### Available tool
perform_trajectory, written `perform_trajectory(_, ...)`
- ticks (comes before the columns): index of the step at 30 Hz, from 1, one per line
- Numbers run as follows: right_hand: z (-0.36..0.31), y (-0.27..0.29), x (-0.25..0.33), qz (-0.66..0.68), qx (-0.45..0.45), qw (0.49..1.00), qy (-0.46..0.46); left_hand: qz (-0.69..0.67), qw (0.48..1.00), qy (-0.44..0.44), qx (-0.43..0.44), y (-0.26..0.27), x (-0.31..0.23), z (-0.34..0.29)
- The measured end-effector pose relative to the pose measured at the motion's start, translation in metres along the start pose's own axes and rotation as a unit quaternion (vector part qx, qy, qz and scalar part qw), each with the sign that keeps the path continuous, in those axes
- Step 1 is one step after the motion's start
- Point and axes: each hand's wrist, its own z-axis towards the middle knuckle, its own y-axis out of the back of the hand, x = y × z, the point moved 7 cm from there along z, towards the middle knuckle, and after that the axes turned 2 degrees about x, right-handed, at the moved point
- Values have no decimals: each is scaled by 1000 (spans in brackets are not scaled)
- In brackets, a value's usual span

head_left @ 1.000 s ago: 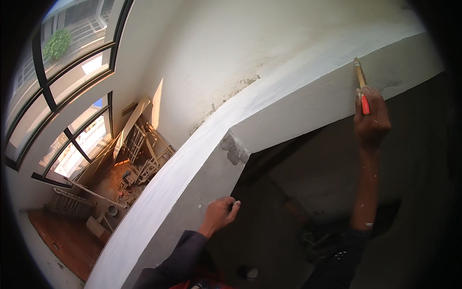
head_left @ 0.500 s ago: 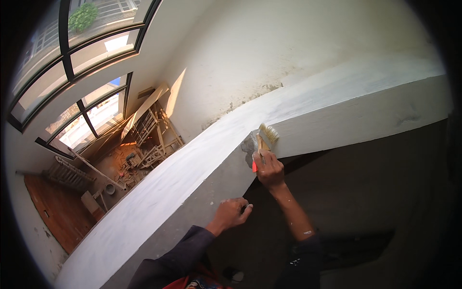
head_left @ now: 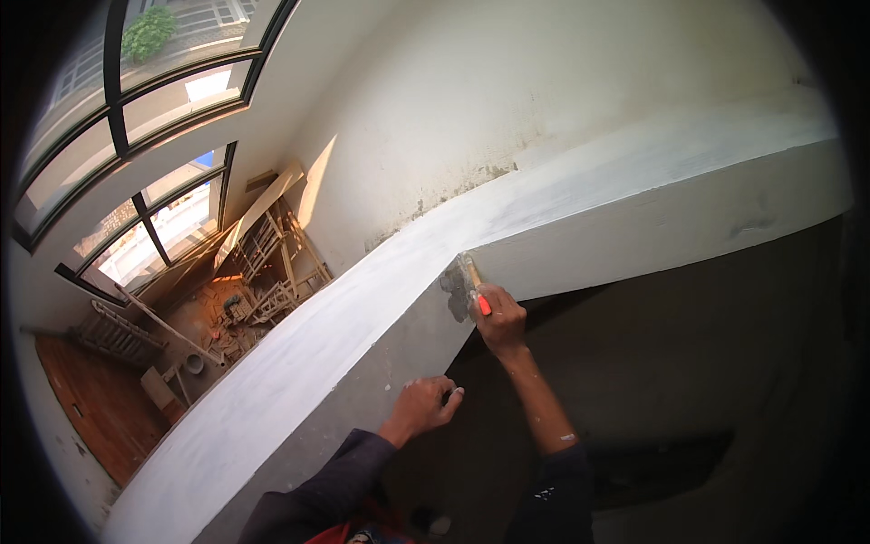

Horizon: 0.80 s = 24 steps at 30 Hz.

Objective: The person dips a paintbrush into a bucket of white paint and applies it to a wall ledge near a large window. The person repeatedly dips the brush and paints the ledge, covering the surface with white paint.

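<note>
My right hand (head_left: 498,317) grips a paintbrush (head_left: 473,279) with a wooden ferrule and an orange handle. Its bristles press against the inner corner of a white-painted concrete ledge (head_left: 580,218), right beside a grey unpainted patch (head_left: 453,295). My left hand (head_left: 424,405) rests lower down, fingers curled over the bottom edge of the ledge's grey side face. Both forearms rise from the lower edge of the picture, the left in a dark sleeve.
Far below on the left lies a floor with wooden scaffolding, ladders and rubble (head_left: 245,290). Tall dark-framed windows (head_left: 154,136) fill the upper left. A white plastered wall (head_left: 544,82) rises behind the ledge. Dark space (head_left: 707,390) opens beneath the ledge at right.
My right hand swept the brush from the far right end of the ledge to the inner corner, then settled slightly lower there. The left hand stayed on the ledge's edge.
</note>
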Motion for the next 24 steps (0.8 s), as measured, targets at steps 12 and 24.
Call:
perform_trajectory(12,60,187,-18,-166,-126,978,28,-16,1000,-12,-21,1,0,0)
perform_trajectory(24,55,176,-18,-382,-80,915,106,-24,999,-19,-34,3,-3,-1)
